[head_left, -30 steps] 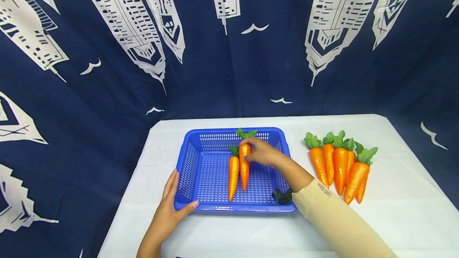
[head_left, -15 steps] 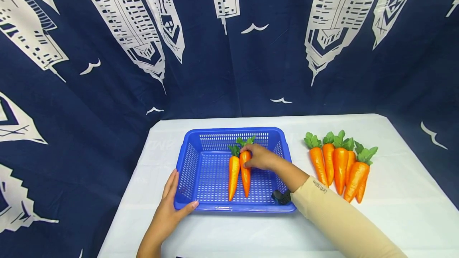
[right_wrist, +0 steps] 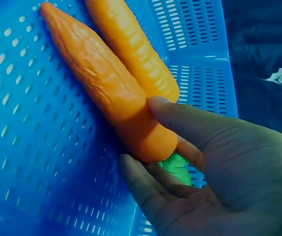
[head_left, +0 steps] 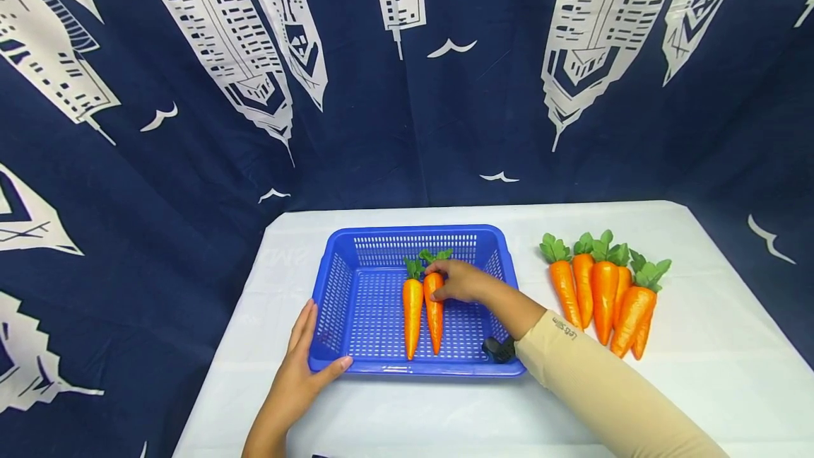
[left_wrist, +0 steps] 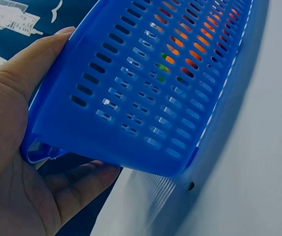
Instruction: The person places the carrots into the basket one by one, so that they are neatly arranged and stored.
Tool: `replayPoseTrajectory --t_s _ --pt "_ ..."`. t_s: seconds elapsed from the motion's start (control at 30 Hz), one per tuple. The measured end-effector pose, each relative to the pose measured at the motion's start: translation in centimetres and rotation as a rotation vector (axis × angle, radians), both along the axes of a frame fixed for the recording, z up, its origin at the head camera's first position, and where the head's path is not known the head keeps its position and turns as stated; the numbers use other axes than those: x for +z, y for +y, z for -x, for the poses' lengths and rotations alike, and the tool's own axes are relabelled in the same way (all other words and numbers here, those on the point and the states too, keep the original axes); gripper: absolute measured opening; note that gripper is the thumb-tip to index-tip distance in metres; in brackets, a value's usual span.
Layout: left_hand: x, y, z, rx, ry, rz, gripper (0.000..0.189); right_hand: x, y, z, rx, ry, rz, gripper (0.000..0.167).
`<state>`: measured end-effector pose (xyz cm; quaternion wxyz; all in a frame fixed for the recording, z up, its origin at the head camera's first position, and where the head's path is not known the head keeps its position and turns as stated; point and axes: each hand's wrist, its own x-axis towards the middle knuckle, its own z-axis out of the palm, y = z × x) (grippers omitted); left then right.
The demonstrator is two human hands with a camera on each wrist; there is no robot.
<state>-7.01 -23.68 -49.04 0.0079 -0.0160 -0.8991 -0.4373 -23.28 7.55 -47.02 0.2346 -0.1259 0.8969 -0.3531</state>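
At the near-left corner of the blue plastic basket (head_left: pixel 416 370), my left hand (head_left: pixel 297 366) holds it, thumb on the near rim and fingers along the left side. In the left wrist view the slotted basket wall (left_wrist: pixel 131 98) lies against that hand (left_wrist: pixel 13 113). Inside, my right hand (head_left: pixel 461 281) pinches an orange carrot (head_left: pixel 434 324) near its leafy top. The right wrist view shows the thumb on one side of this carrot (right_wrist: pixel 97 78) and fingers on the other. A second carrot (head_left: pixel 412 313) lies alongside, to its left, leaves away from me.
Several more carrots (head_left: pixel 604 295) with green leaves lie in a bunch on the white tabletop (head_left: pixel 718 345), right of the basket. A black device (head_left: pixel 498 350) sits at my right wrist. Behind the table hangs a dark blue curtain (head_left: pixel 356 147) printed with white buildings and birds.
The right hand has drawn its carrot toward me, so its leaves now lie lower within the basket. The other carrot has shifted slightly left. The left hand stays at the corner.
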Motion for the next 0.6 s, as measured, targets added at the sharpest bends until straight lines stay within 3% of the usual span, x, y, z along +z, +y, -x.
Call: replayPoseTrajectory --t_s 0.23,0.43,0.6 --pt "0.02 0.05 0.11 0.005 -0.001 -0.009 0.110 0.13 0.07 -0.08 0.001 0.017 -0.004 0.048" --pt "0.07 0.06 0.03 0.004 -0.005 -0.006 0.109 0.01 0.34 0.22 -0.053 0.024 0.055 0.043" --pt "0.12 0.02 -0.02 0.001 -0.002 -0.001 0.109 0.35 0.61 0.37 -0.074 0.117 0.104 0.040"
